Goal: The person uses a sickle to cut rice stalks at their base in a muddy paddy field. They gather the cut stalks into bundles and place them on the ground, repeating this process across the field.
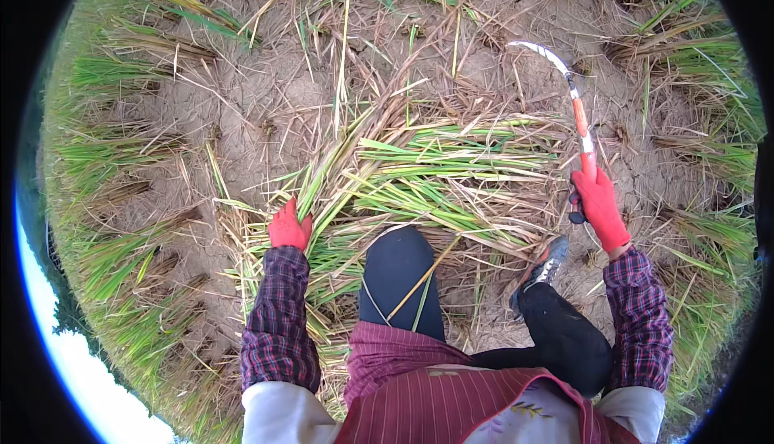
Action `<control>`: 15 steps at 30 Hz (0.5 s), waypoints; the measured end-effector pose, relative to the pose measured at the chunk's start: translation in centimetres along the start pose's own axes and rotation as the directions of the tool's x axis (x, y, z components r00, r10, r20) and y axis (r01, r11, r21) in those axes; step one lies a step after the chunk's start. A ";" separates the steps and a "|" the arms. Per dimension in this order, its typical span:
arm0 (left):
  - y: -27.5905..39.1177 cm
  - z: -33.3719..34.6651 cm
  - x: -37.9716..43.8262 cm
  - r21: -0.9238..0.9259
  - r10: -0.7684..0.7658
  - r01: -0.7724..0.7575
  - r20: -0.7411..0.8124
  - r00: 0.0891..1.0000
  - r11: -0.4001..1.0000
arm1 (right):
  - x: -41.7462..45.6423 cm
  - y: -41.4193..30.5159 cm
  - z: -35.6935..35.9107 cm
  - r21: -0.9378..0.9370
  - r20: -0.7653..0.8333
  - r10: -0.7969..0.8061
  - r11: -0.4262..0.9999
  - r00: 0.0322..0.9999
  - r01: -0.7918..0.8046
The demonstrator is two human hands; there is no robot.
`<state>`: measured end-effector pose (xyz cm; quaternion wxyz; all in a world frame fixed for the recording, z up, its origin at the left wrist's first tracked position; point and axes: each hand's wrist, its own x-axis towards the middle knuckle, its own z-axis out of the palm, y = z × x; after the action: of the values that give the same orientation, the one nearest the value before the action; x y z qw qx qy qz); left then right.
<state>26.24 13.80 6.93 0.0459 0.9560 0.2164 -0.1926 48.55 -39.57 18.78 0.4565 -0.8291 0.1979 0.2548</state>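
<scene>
My left hand (290, 226), in a red glove, is closed around the lower ends of a bunch of cut stalks (329, 178), which slants up and to the right over the pile. In my right hand (598, 202), gloved in red with dark fingertips, is the orange and silver handle of a sickle (583, 123); its curved blade points to the upper left, above the ground. Between the hands, cut green and brown stalks (453, 172) lie in a layer, mostly crosswise. My left knee, in dark trousers, is at the near edge of that layer.
Uncut grassy clumps (115, 154) stand along the left side, and more clumps (713, 160) along the right. Dry, cracked soil (242, 99) with scattered straw lies between them. My shoe (547, 262) rests beside the right end of the stalks.
</scene>
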 end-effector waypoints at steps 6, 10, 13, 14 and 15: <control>1.6 -3.9 -4.3 -0.090 0.185 -0.185 -0.006 0.983 0.979 | -7.7 -0.8 -1.3 -0.167 -0.030 0.039 0.985 0.999 -0.043; 2.3 -2.3 -6.7 0.076 0.127 -0.140 0.162 0.979 0.987 | -10.6 -1.4 -3.1 -0.141 -0.156 -0.017 0.990 0.988 -0.005; 2.7 -2.1 -5.7 0.109 0.076 -0.099 0.196 0.978 0.989 | -12.6 -2.4 -3.7 -0.134 -0.243 -0.053 0.991 0.969 0.021; 2.5 -2.0 -5.5 0.114 0.075 -0.102 0.215 0.974 0.988 | -12.6 -1.9 -4.2 -0.133 -0.267 -0.111 0.988 0.957 0.077; 2.4 -1.9 -5.3 0.123 0.076 -0.107 0.235 0.969 0.987 | -13.0 -2.0 -4.1 -0.110 -0.300 -0.149 0.987 0.942 0.121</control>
<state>23.50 9.88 10.78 0.0150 0.9372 0.1518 -0.3137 40.39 -40.85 29.84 0.3988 -0.8900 0.1975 0.0993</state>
